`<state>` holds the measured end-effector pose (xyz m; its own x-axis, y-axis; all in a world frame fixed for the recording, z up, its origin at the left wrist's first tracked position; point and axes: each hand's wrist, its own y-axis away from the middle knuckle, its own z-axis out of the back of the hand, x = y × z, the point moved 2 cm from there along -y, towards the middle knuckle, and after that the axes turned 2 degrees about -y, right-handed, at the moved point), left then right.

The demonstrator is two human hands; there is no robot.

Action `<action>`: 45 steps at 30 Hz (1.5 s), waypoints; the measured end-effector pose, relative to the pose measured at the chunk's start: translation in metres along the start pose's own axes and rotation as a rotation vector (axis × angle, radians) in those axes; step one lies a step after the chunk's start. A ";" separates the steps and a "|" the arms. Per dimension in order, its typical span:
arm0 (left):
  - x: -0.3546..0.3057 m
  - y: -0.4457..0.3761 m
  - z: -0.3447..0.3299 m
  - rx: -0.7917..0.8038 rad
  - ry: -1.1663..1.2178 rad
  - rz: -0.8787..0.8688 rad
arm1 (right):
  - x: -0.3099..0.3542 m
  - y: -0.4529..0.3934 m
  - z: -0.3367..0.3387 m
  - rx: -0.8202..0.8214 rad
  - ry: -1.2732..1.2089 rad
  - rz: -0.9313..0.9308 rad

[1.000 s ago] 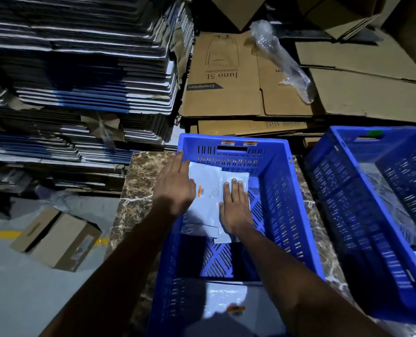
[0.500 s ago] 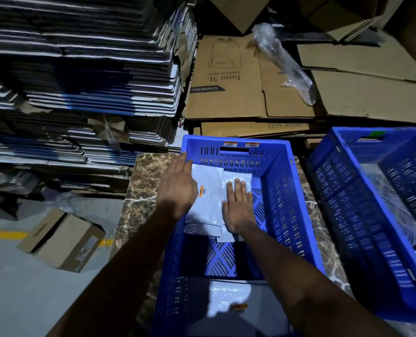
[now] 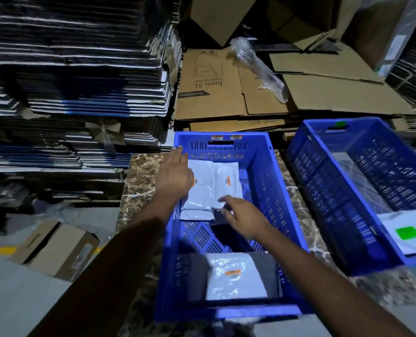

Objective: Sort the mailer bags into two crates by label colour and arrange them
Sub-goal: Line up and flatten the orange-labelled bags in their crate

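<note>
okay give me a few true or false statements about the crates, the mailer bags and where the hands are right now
1. The mailer bags at the far end of the near crate carry orange labels. True.
2. The bag in the right crate has an orange label. False: that bag bears a green label.
3. The left hand lies over the far left bag. True.
4. The right hand is reaching into the right crate. False: it is in the near crate, at the bags' near edge.
5. The near crate stands on bare concrete. False: it stands on a marble-patterned surface.
</note>
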<state>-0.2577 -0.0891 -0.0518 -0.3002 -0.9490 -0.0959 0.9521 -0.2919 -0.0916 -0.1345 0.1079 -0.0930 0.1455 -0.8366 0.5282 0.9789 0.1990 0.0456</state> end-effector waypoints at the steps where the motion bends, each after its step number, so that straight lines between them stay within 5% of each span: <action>1: 0.000 0.005 -0.002 0.024 -0.006 -0.006 | 0.001 0.011 -0.003 0.065 0.018 0.010; 5: 0.000 0.033 -0.020 0.123 -0.102 -0.050 | 0.009 0.047 -0.019 0.440 0.068 0.056; 8: -0.001 0.050 -0.027 0.141 -0.130 -0.076 | 0.012 0.057 -0.022 0.519 0.111 0.072; 17: -0.007 0.068 -0.003 0.072 0.121 -0.051 | 0.014 0.062 0.007 0.303 0.011 0.042; 25: -0.013 0.084 0.017 -0.088 0.838 0.152 | -0.004 0.055 0.037 -0.104 -0.701 -0.091; 27: -0.020 0.089 0.022 0.009 0.965 0.193 | -0.003 0.053 0.038 -0.026 -0.761 -0.085; 30: -0.026 0.095 0.022 0.045 1.072 0.233 | 0.002 0.052 0.035 0.207 -0.481 -0.001; 35: -0.023 0.101 0.022 -0.025 0.938 0.177 | 0.008 0.047 0.023 0.329 -0.190 0.085; 41: -0.015 0.092 0.022 -0.056 1.033 0.212 | 0.017 0.031 0.044 0.352 -0.456 -0.003; 45: -0.017 0.091 0.023 -0.038 1.046 0.205 | 0.024 0.027 0.032 0.634 -0.535 -0.065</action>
<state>-0.1645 -0.1023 -0.0352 -0.0530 -0.4004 -0.9148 0.9930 -0.1176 -0.0061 -0.1088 0.1101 -0.0520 -0.1532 -0.5329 0.8322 0.6932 0.5422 0.4748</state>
